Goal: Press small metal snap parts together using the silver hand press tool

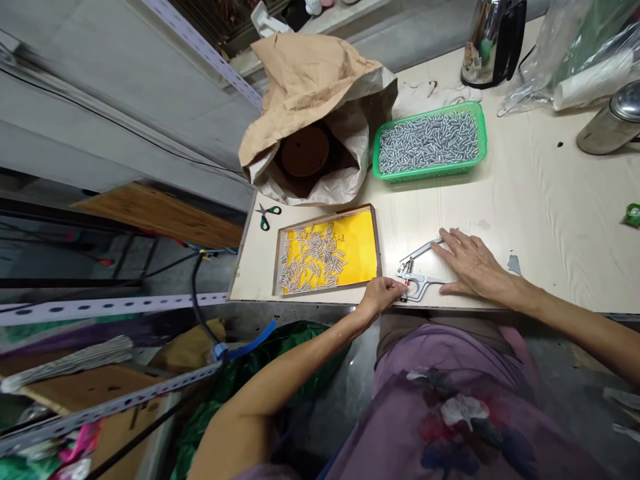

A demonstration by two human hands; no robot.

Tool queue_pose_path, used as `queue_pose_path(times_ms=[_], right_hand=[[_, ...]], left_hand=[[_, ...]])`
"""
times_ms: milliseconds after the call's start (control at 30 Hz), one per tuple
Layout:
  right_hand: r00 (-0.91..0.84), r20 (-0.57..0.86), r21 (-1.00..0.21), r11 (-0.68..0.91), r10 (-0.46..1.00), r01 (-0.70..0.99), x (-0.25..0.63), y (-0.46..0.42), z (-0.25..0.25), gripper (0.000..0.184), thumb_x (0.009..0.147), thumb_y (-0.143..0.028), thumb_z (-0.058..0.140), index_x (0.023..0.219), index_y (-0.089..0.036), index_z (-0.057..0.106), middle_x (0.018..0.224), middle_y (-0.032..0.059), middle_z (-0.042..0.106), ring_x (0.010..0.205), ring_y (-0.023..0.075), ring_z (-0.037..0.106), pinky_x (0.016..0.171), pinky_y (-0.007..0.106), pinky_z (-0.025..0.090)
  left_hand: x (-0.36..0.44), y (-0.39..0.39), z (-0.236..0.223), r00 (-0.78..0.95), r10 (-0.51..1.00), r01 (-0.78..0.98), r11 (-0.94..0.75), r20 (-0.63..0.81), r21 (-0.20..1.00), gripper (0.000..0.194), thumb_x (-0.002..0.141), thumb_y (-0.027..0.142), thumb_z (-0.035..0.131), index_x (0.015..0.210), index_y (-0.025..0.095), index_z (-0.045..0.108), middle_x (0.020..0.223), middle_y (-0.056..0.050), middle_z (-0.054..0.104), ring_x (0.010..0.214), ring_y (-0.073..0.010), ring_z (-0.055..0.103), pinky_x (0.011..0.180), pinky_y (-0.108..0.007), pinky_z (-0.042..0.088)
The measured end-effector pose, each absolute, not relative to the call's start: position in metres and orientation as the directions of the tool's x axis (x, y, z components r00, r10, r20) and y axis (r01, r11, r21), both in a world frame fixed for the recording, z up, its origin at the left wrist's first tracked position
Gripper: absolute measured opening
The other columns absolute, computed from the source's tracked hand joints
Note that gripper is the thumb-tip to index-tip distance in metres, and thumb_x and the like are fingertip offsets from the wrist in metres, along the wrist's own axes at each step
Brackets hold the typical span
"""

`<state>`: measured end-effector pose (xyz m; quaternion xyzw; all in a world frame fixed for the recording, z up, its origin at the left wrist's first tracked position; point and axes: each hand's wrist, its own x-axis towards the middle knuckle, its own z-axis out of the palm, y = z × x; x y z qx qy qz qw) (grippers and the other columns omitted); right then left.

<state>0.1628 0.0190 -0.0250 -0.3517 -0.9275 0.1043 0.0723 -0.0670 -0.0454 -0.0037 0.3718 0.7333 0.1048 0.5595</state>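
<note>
A pair of silver spring-loaded pliers (pixel 423 283) lies near the table's front edge, its two handles spread apart. My right hand (pixel 473 267) spans them, fingertips on the end of the upper handle and thumb against the lower one. At the jaw end, my left hand (pixel 383 295) is closed in a pinch; whatever sits between its fingertips is too small to make out. A bit of red shows in the jaw. Just left of the pliers is a shallow tray (pixel 367 240) with a yellow lining, holding many small silver metal pieces (pixel 320 257).
A green basket (pixel 380 170) full of similar metal pieces stands farther back. Beside it is an open brown paper sack (pixel 310 73). Green-handled scissors (pixel 267 215) lie at the left edge. A kettle (pixel 493 43), a steel cup (pixel 607 123) and plastic bags (pixel 590 53) occupy the back right.
</note>
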Motion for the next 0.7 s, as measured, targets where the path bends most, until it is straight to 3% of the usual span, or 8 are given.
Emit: queue_pose_path(times_ms=[100, 267, 367, 467, 567, 700], right_hand=[[-0.764, 0.020, -0.229, 0.747, 0.645, 0.624, 0.160, 0.032, -0.027, 0.093, 0.067, -0.068, 0.070, 0.138, -0.015, 0.042, 0.138, 0.0227, 0.048, 0.126, 0.0399, 0.040, 0.095, 0.050, 0.036], [-0.779, -0.045, -0.181, 0.761, 0.626, 0.622, 0.152, 0.034, -0.016, 0.079, 0.072, -0.055, 0.071, 0.131, -0.007, 0.047, 0.114, 0.0189, 0.062, 0.102, 0.0324, 0.052, 0.088, 0.043, 0.036], [-0.786, -0.045, -0.189, 0.768, 0.616, 0.612, 0.150, 0.030, -0.011, 0.067, 0.076, -0.046, 0.072, 0.127, -0.008, 0.050, 0.106, 0.0164, 0.064, 0.096, 0.0297, 0.053, 0.084, 0.039, 0.036], [-0.796, -0.028, -0.230, 0.771, 0.604, 0.593, 0.151, 0.026, -0.010, 0.057, 0.080, -0.037, 0.070, 0.127, -0.011, 0.050, 0.100, 0.0135, 0.065, 0.092, 0.0272, 0.053, 0.081, 0.036, 0.035], [-0.797, -0.005, -0.243, 0.773, 0.603, 0.586, 0.151, 0.022, -0.013, 0.058, 0.082, -0.032, 0.067, 0.131, -0.011, 0.046, 0.097, 0.0126, 0.065, 0.090, 0.0270, 0.053, 0.079, 0.036, 0.035], [-0.791, 0.039, -0.278, 0.767, 0.610, 0.578, 0.158, 0.020, -0.017, 0.072, 0.083, -0.036, 0.067, 0.142, -0.012, 0.033, 0.101, 0.0122, 0.065, 0.092, 0.0280, 0.053, 0.081, 0.038, 0.038]], left_hand=[[-0.065, -0.046, -0.005, -0.103, 0.654, 0.392, 0.719, -0.750, 0.573, 0.027, 0.070, 0.039, 0.069, 0.070, 0.012, 0.065, 0.040, 0.011, 0.035, 0.038, -0.0038, 0.025, 0.041, -0.019, 0.018], [-0.068, -0.048, -0.010, -0.114, 0.645, 0.410, 0.723, -0.756, 0.555, 0.029, 0.073, 0.040, 0.068, 0.069, 0.012, 0.064, 0.041, 0.010, 0.038, 0.037, -0.0042, 0.028, 0.041, -0.019, 0.020], [-0.071, -0.054, -0.008, -0.112, 0.712, 0.534, 0.632, -0.693, 0.562, 0.032, 0.079, 0.042, 0.063, 0.067, 0.012, 0.063, 0.047, 0.006, 0.047, 0.042, -0.0070, 0.040, 0.045, -0.020, 0.029], [-0.071, -0.060, -0.005, -0.060, 0.915, 0.736, 0.310, -0.399, 0.601, 0.027, 0.087, 0.036, 0.058, 0.074, 0.013, 0.065, 0.067, -0.002, 0.062, 0.063, -0.0130, 0.057, 0.060, -0.023, 0.043], [-0.061, -0.053, -0.006, 0.163, 0.981, 0.834, -0.078, -0.109, 0.547, 0.017, 0.089, 0.031, 0.059, 0.095, 0.016, 0.065, 0.095, -0.008, 0.067, 0.090, -0.0203, 0.062, 0.080, -0.033, 0.051], [-0.045, -0.024, -0.017, 0.488, 0.873, 0.779, -0.433, -0.004, 0.453, 0.049, 0.083, 0.028, 0.068, 0.127, 0.016, 0.049, 0.132, -0.016, 0.055, 0.124, -0.0295, 0.050, 0.101, -0.047, 0.045]])
